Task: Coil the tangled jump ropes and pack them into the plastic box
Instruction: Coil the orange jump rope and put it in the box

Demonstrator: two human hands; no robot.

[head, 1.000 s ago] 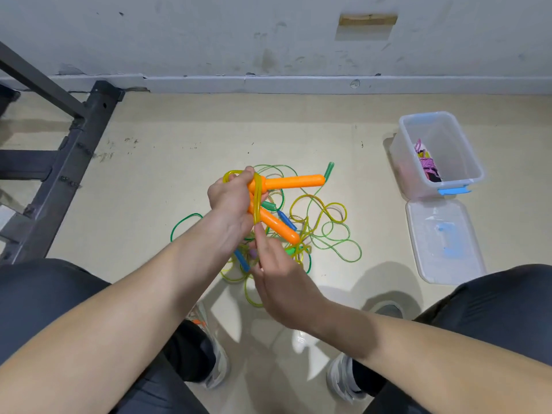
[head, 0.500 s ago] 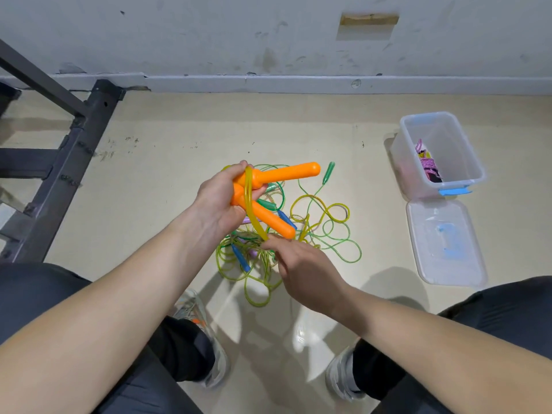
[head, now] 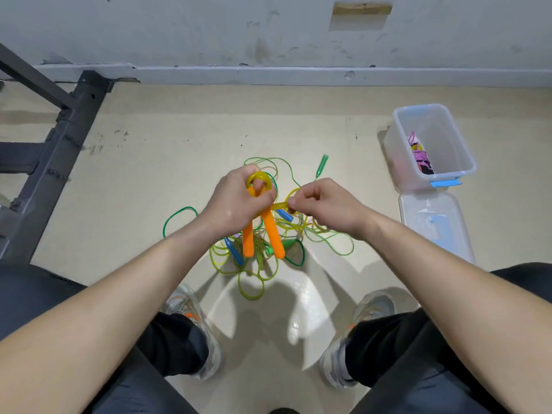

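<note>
2 orange handles [head: 274,231] hang side by side from the left hand [head: 236,201], their free ends pointing down toward the person. That hand's fingers are curled tight round the handles' upper ends. A yellow cord [head: 260,175] arches in a small loop over the top of those fingers, and a short stretch of it runs out to the right. There the right hand [head: 325,204], just beside the left, pinches the cord between thumb and bent fingers. Both hands are raised above the floor [head: 149,180].

Below them lies the tangle of ropes [head: 257,294], thin green and yellow-green cords heaped in loose loops, with 1 loop flung out to the left. A blue handle [head: 234,252] and a green handle [head: 288,244] lie in the heap near the orange ends. Another green handle [head: 321,167] lies at its far edge.

The plastic box [head: 433,112] stands open, well apart to the right, with a pink rope [head: 418,153] bundled inside and a blue clip [head: 445,183] on its near rim. Its clear lid [head: 418,204] lies flat on the floor, touching or just beside the box on the near side.

The floor is pale beige and glossy, scuffed in places. A grey wall [head: 209,31] with a low skirting closes the far side. A dark metal frame [head: 59,150] stands at the left. 2 grey shoes [head: 191,312] and dark trouser legs flank the heap.
</note>
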